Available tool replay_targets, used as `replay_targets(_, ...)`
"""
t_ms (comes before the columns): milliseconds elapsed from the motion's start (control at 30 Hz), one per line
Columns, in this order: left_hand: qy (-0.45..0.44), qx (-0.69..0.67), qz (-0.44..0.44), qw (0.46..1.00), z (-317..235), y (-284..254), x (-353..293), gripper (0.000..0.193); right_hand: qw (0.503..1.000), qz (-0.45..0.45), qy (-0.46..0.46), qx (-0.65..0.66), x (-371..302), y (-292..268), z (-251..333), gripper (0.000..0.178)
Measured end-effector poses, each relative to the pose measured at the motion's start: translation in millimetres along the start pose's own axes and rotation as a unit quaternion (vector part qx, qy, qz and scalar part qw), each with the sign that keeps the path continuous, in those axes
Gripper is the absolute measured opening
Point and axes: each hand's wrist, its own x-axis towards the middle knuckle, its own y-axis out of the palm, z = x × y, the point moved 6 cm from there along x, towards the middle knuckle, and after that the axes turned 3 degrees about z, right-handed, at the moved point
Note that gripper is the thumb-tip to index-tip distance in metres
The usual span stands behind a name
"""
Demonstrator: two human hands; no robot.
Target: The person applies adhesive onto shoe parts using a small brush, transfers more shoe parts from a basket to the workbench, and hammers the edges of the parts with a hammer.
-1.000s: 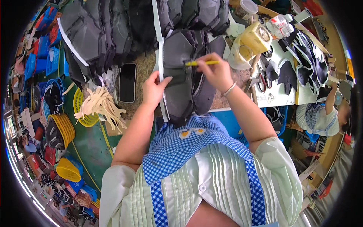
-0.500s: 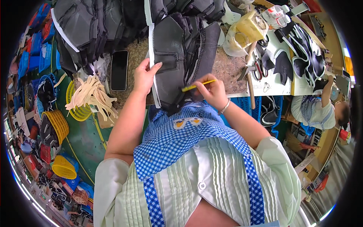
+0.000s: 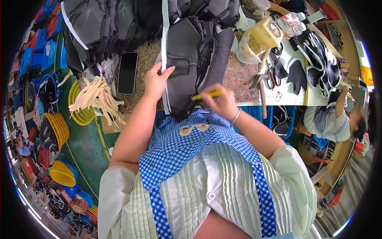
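Observation:
A dark grey stitched piece [image 3: 181, 85], layered and edged with a white strip, lies across the bench edge against my apron. My left hand [image 3: 154, 81] pinches its left edge, thumb on top by a stitched rectangular patch, the other fingers mostly underneath. In my right hand [image 3: 223, 104] is a slim yellow pen-like stick [image 3: 207, 95], whose tip meets the piece near its lower end. Motion smears the right fingers a little. More dark layers [image 3: 217, 51] lie folded along the right side of the piece.
Stacks of dark pieces [image 3: 93, 24] fill the bench's back left. A phone [image 3: 128, 73] and beige strips [image 3: 95, 97] lie leftward. To the right are a yellow container [image 3: 266, 34], a hammer [image 3: 262, 93], scissors [image 3: 271, 77] and plastic bottles [image 3: 292, 24]. Another person [image 3: 328, 121] works far right.
My right hand has shifted slightly, and the yellow stick lies at a flatter angle. The left hand keeps its grip. The whole view has moved a little.

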Motion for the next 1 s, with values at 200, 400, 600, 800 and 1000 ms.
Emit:
replay_targets(200, 0.052, 0.075, -0.069, 0.993, -22, 3, -10, 0.020, 0.988, -0.141, 0.005, 0.062, 104, -21, 9, 0.023)
replay_targets(400, 0.051, 0.152, -0.056, 0.986, -21, -4, -16, 0.023, 0.994, 0.050, -0.084, 0.044, 72, 10, 43, 0.024)
replay_targets(600, 0.044, 0.163, -0.064, 0.984, -7, -5, -5, 0.022, 0.989, 0.119, -0.082, 0.009, 64, 9, 42, 0.025)
replay_targets(800, 0.102, 0.223, -0.145, 0.959, -15, 1, -14, 0.018, 0.991, 0.073, 0.091, 0.064, 14, -15, 1, 0.022)
replay_targets(1000, 0.090, 0.231, -0.153, 0.957, -24, 3, -17, 0.020, 0.959, -0.022, 0.194, 0.208, -7, -22, -11, 0.019)
